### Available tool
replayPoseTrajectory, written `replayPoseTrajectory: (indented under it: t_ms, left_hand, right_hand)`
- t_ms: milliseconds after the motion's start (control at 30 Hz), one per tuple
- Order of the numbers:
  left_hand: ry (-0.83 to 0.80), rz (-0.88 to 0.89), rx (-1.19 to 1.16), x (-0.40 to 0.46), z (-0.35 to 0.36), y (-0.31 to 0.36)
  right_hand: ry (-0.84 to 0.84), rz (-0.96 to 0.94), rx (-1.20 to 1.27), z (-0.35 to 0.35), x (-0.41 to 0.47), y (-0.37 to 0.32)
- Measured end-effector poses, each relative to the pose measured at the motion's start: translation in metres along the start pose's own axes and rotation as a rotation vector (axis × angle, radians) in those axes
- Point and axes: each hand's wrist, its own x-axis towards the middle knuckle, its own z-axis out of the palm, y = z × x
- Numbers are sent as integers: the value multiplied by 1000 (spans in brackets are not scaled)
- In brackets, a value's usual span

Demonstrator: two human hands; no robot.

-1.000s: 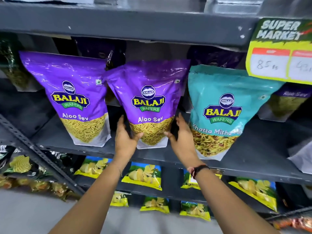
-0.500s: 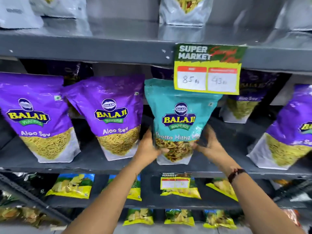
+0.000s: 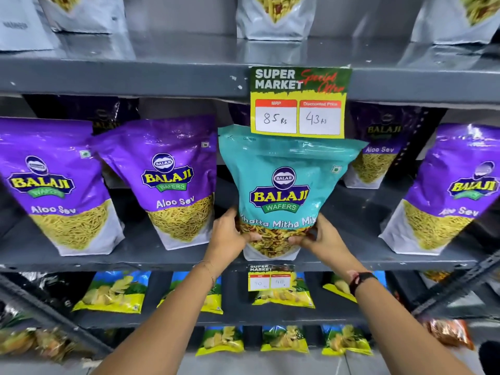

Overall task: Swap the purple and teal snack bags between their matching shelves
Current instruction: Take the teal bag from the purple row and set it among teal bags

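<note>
A teal Khatta Mitha Mix bag (image 3: 286,163) stands upright in the middle of the grey shelf (image 3: 135,255), among purple bags. My left hand (image 3: 230,236) grips its lower left side and my right hand (image 3: 322,239) grips its lower right side. Purple Aloo Sev bags stand beside it: one just left (image 3: 167,169), one at far left (image 3: 46,180), one at far right (image 3: 457,185), and another further back (image 3: 378,147) behind the teal bag's right edge.
A yellow and green price sign (image 3: 299,101) hangs from the shelf above, touching the teal bag's top. Silver-bottomed bags (image 3: 273,17) stand on the upper shelf. Yellow chip bags (image 3: 113,290) fill the lower shelves. A slanted rack bar (image 3: 454,288) crosses at lower right.
Both hands left the middle purple bag, moved right, and closed on the teal bag. The view has shifted right and up, bringing the price sign and far right purple bag into sight.
</note>
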Motion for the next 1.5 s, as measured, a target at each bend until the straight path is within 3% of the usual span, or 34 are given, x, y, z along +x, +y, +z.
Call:
replayPoseTrajectory:
  t_ms: [400,600,767,1067,1300,1500]
  left_hand:
    - [-39,253,-88,-53,-79,91]
    - [57,486,-160,-61,-127,172]
    - [94,578,-273,-42,-155,229]
    - [155,519,-454,15,-158,284]
    - [173,400,-426,68,-134,271]
    - [159,450,-354,78,-124,259]
  right_hand:
    - [107,-295,-78,-32,-81,-110]
    - [157,-483,-99,-54,-98,-200]
    - [183,-579,2,-70,-86,-261]
    - [195,-619,83,-91,-13,-318]
    - [196,-520,41,-92,42,-301]
    - [246,-489,56,-87,51,-287]
